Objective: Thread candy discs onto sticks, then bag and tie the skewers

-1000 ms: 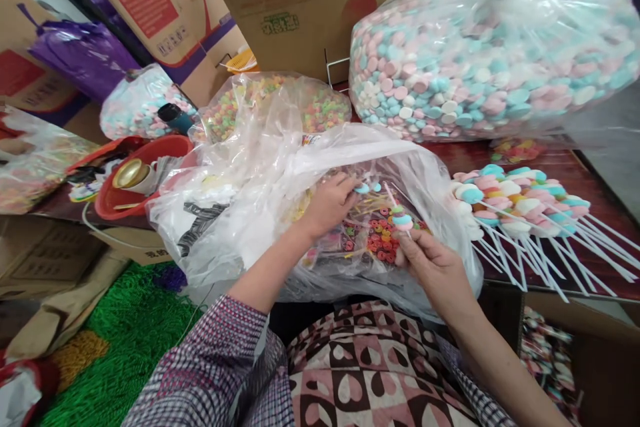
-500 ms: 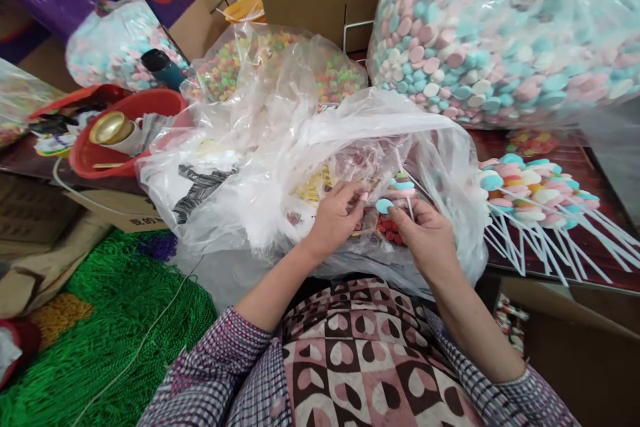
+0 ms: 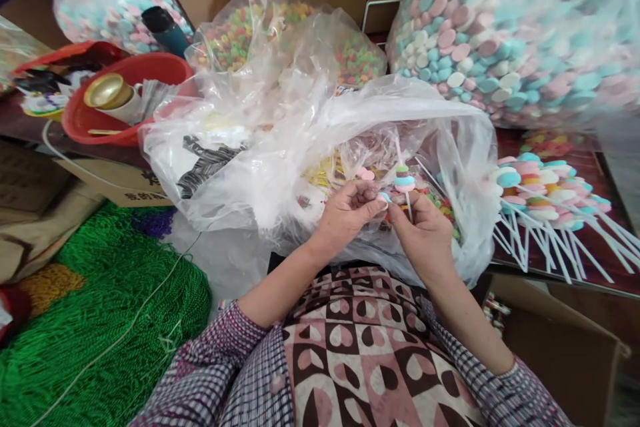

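Observation:
Between my thumbs and fingertips a small blue marshmallow [image 3: 384, 197] is pinched, both hands meeting at it. My left hand [image 3: 347, 217] is closed, with a pink marshmallow [image 3: 367, 175] showing at its fingers. Curled around a white stick, my right hand [image 3: 423, 230] keeps a candy skewer [image 3: 404, 180] upright; green, dark, blue and pink pieces are threaded on it. Under both hands lies an open clear plastic bag [image 3: 475, 180] holding yellow-striped wrappers and colourful gummies. Part of the blue marshmallow is hidden by my fingers.
Finished candy skewers [image 3: 545, 197] lie piled on the dark table at right. Behind stands a large bag of marshmallows [image 3: 480, 47], beside bags of gummies [image 3: 240, 37]. A red basin [image 3: 75, 120] sits at left, green cord [image 3: 125, 293] below it, an open carton [image 3: 555, 340] lower right.
My left hand has moved right to meet my right hand at the blue marshmallow, which was in the right fingertips alone. The camera view has shifted slightly.

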Motion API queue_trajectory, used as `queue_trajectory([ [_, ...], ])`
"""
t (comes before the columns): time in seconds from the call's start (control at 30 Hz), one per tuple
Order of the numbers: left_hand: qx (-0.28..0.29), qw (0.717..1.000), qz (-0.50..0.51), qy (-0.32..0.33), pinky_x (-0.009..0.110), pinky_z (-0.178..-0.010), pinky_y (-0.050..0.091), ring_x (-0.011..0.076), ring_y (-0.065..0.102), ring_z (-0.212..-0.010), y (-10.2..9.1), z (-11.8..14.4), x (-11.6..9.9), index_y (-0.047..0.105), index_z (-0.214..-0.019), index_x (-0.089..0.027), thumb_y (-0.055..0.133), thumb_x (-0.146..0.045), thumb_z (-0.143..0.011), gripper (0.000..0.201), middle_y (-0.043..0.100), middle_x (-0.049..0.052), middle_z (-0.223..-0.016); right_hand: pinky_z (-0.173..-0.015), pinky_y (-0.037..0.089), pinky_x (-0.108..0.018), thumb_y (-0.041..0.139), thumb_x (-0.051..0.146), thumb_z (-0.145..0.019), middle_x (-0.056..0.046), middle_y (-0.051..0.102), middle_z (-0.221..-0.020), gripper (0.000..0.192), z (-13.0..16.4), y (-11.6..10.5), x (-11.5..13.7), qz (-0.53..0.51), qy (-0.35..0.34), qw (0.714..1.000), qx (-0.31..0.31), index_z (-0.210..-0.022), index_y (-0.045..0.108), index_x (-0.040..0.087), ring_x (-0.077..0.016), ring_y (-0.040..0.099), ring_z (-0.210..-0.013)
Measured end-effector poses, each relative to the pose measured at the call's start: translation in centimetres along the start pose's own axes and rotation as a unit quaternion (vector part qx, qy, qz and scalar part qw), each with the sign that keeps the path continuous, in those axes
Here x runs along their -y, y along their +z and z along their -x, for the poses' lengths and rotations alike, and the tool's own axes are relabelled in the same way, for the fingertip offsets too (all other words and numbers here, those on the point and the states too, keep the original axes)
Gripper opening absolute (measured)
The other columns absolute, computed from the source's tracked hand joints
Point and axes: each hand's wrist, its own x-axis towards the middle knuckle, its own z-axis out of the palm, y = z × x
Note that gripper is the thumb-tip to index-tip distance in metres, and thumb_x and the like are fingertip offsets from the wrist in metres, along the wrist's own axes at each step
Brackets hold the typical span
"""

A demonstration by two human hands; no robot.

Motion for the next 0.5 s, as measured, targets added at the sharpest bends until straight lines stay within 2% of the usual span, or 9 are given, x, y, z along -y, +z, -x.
queue_trajectory([
  [0.1, 0.027, 0.999, 0.008, -0.033, 0.023, -0.072, 0.047, 0.0074, 0.055, -0.072, -0.5, 0.0, 0.2, 0.065, -0.094, -0.017, 0.085, -0.038, -0.067, 0.040, 0.060, -0.004, -0.080, -0.070, 0.048, -0.031, 0.067, 0.046, -0.084, -0.003, 0.068, -0.082, 0.024, 0.3, 0.0, 0.2, -0.067, 0.013, 0.997, 0.023, -0.089, 0.066, 0.022, -0.0182, 0.060, -0.075],
  [0.2, 0.083, 0.995, -0.012, -0.057, 0.023, -0.071, 0.045, 0.0084, 0.055, -0.074, -1.0, 0.0, 0.3, 0.070, -0.100, -0.017, 0.079, -0.044, -0.074, 0.039, 0.067, 0.001, -0.089, -0.062, 0.045, -0.028, 0.068, 0.043, -0.082, -0.001, 0.066, -0.077, 0.022, 0.6, -0.2, 0.5, -0.120, 0.045, 0.991, 0.042, -0.087, 0.066, 0.022, -0.0147, 0.056, -0.068],
  [0.3, 0.117, 0.992, -0.028, -0.047, 0.024, -0.071, 0.043, 0.0083, 0.054, -0.073, -1.1, 0.1, 0.2, 0.073, -0.100, -0.019, 0.075, -0.045, -0.079, 0.033, 0.068, 0.001, -0.091, -0.046, 0.033, -0.024, 0.067, 0.044, -0.082, 0.003, 0.060, -0.068, 0.024, 0.6, -0.4, 1.0, -0.189, 0.095, 0.975, 0.070, -0.092, 0.065, 0.022, -0.0092, 0.041, -0.050],
  [0.37, 0.117, 0.992, -0.021, -0.043, 0.024, -0.070, 0.043, 0.0086, 0.052, -0.072, -1.1, 0.2, 0.1, 0.074, -0.099, -0.019, 0.076, -0.044, -0.079, 0.032, 0.068, 0.001, -0.089, -0.042, 0.025, -0.024, 0.068, 0.045, -0.081, 0.004, 0.056, -0.065, 0.028, 0.6, -0.4, 1.4, -0.231, 0.112, 0.963, 0.083, -0.094, 0.063, 0.021, -0.0070, 0.032, -0.045],
  [0.5, 0.101, 0.993, -0.016, -0.056, 0.024, -0.067, 0.041, 0.0087, 0.049, -0.068, -1.1, 0.3, 0.0, 0.076, -0.099, -0.020, 0.079, -0.045, -0.074, 0.036, 0.068, 0.001, -0.086, -0.041, 0.024, -0.024, 0.069, 0.050, -0.078, 0.004, 0.053, -0.067, 0.034, 0.6, -0.2, 1.9, -0.231, 0.117, 0.962, 0.087, -0.095, 0.060, 0.022, -0.0067, 0.029, -0.046],
])
